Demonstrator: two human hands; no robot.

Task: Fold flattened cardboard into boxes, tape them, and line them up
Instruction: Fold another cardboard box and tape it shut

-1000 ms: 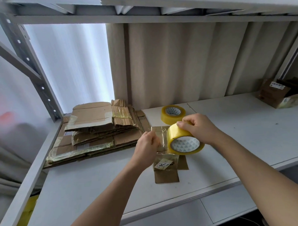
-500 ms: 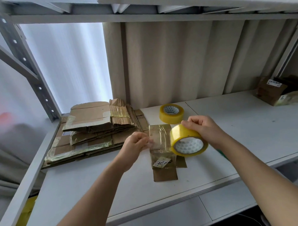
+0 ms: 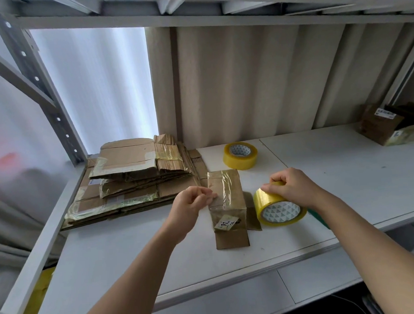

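On the counter, a small box is standing beside flattened cardboard. Left hand is pinching the tape end at the box's side; right hand is gripping the tape roll. Risk: slack strip folding onto itself, or the light box tipping under pull.

The work surface is a white shelf board of a grey metal rack, with a seam running across it behind the hands. A perforated upright with a diagonal brace stands far left of the hands. A second shelf spans overhead. Behind the hands hangs a beige pleated curtain; left of it, a translucent white curtain passes daylight.
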